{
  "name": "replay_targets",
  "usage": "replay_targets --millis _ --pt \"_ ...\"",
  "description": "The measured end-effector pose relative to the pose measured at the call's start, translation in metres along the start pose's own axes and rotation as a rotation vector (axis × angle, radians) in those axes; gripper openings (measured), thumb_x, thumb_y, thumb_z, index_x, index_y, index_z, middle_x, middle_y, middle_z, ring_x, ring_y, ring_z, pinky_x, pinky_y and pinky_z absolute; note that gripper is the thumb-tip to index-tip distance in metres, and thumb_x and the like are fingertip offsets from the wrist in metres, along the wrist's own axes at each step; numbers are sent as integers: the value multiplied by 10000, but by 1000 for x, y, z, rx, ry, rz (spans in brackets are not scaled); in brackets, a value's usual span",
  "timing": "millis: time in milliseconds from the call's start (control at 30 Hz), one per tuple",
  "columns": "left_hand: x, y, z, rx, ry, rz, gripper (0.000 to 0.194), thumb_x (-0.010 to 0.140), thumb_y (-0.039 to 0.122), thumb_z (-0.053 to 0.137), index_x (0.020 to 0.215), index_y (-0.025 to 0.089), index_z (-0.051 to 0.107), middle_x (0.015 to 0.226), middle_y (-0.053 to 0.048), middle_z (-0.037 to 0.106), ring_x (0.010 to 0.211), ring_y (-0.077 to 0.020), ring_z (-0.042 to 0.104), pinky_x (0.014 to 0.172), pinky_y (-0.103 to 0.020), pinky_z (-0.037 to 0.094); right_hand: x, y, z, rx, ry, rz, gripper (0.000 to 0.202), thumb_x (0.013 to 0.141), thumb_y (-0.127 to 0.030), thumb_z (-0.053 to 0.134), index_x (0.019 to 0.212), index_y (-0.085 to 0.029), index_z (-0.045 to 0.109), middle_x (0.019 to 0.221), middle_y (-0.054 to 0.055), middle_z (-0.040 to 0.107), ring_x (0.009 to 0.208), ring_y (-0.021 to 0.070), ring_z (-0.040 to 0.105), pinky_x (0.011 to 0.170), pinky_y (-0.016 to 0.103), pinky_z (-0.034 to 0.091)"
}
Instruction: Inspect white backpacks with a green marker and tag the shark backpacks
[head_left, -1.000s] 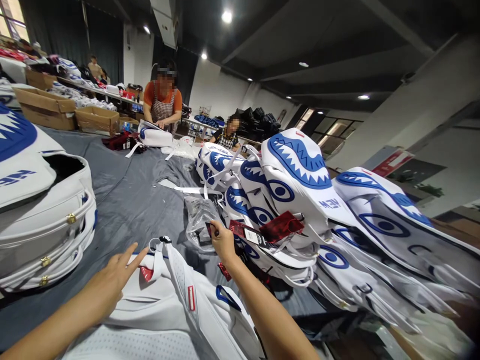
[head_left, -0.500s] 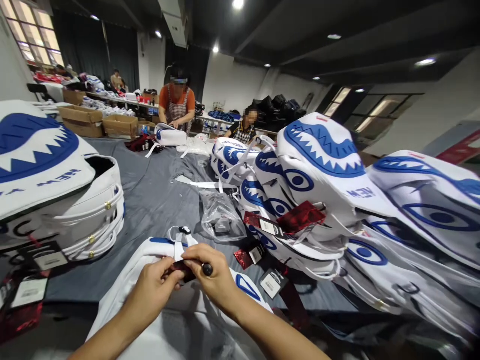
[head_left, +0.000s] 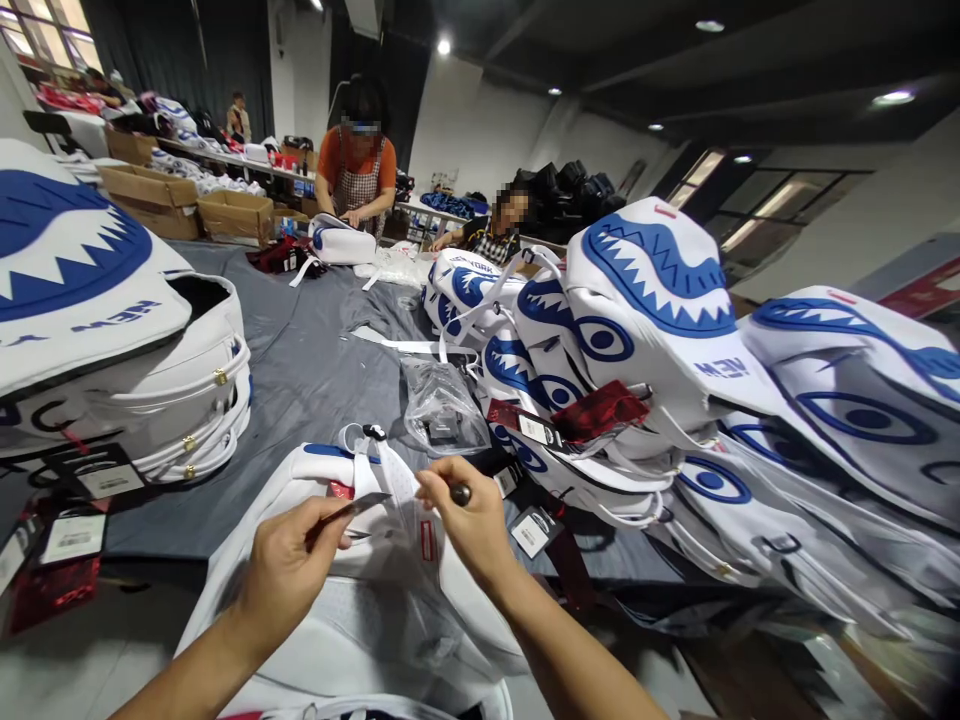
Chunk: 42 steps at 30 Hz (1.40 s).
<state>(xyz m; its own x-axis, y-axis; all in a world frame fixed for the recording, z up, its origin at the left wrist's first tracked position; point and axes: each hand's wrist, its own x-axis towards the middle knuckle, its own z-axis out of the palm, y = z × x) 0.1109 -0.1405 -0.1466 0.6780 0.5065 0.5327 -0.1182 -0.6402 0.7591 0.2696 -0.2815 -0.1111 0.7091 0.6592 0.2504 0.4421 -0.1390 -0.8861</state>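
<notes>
A white backpack (head_left: 322, 615) with blue trim lies in front of me, its straps and a top loop with a black clip (head_left: 373, 432) showing. Above it, my left hand (head_left: 292, 550) is closed, pinching a thin, dark, flat piece (head_left: 364, 502) that looks like a hang tag seen nearly edge-on. My right hand (head_left: 469, 515) is over the strap on the right side, thumb and fingertips together. A black rounded knob (head_left: 460, 494) sticks out of its curled fingers; the rest of that item is hidden. The two hands are apart.
White-and-blue shark-face backpacks are stacked at left (head_left: 172, 370) and right (head_left: 652, 270), with hang tags (head_left: 534, 530) dangling. A clear plastic bag (head_left: 446, 400) lies on the grey cloth (head_left: 315, 345). Across the table, a person in orange (head_left: 358, 165) handles another bag; a second person (head_left: 495, 230) sits nearby.
My hands were together over the strap; they have separated, the right going right and up, the left slightly left. The dark piece stays in the left hand, the black-knobbed item in the right.
</notes>
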Motion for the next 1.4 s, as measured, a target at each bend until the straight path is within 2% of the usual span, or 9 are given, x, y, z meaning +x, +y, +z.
replay_targets --millis 133,233,367,500,633,767,933,1200,1400 --pt "-9 -12 1 140 55 491 423 843 -19 488 1192 165 640 1212 -120 709 1121 -201 687 935 -275 584 -11 3 2 380 -358 388 563 785 -723 606 728 -163 590 622 37 655 466 121 566 403 196 345" --pt "-21 -27 16 223 68 626 513 830 -58 437 1280 131 596 1294 -161 658 1261 -218 599 994 -280 556 -15 10 7 417 -375 436 558 709 -701 697 662 -166 545 557 -29 534 424 74 452 401 186 335" --pt "-27 -35 27 220 77 549 481 864 -28 487 1285 179 595 1375 -130 606 1310 -223 557 1057 -306 521 -4 14 1 246 -267 354 476 706 -569 745 577 -186 492 508 -66 395 447 72 378 411 193 289" --pt "-21 -19 12 16 13 25 345 953 147 523 1285 222 577 1299 -101 654 1200 -191 637 985 -298 562 5 5 -4 111 -67 215 326 748 -456 710 633 -181 576 560 -42 480 522 98 436 484 214 346" --pt "-8 -11 10 -277 -81 -320 270 922 256 606 1178 172 610 1053 -78 732 922 -163 720 778 -250 602 5 1 6 18 -95 156 236 771 -400 698 716 -173 661 638 -13 587 582 116 497 542 227 395" --pt "-10 -12 14 -147 -84 -177 55 883 191 641 836 161 640 712 16 677 630 -92 638 599 -182 518 -3 -5 13 -48 -318 64 225 838 -374 653 730 -178 674 653 6 634 595 131 552 558 232 428" --pt "-19 -19 4 -37 57 220 193 882 42 596 1012 176 644 907 -39 731 844 -122 698 767 -237 583 -4 -11 11 -182 -404 -75 170 897 -330 599 869 -201 708 854 63 736 760 185 666 692 281 500" --pt "-28 -24 -5 172 -20 581 312 900 51 496 1145 161 655 1092 -94 735 1181 -208 627 921 -330 589 1 -12 8 199 -641 507 429 823 -594 638 719 -181 591 502 -62 471 414 78 406 399 197 289" --pt "-44 -41 -7 370 30 367 580 854 93 649 1380 277 487 1385 -85 577 1352 -272 487 1101 -461 471 7 -7 5 -200 -367 37 219 894 -276 557 721 -168 635 651 -10 576 608 110 505 575 223 378"
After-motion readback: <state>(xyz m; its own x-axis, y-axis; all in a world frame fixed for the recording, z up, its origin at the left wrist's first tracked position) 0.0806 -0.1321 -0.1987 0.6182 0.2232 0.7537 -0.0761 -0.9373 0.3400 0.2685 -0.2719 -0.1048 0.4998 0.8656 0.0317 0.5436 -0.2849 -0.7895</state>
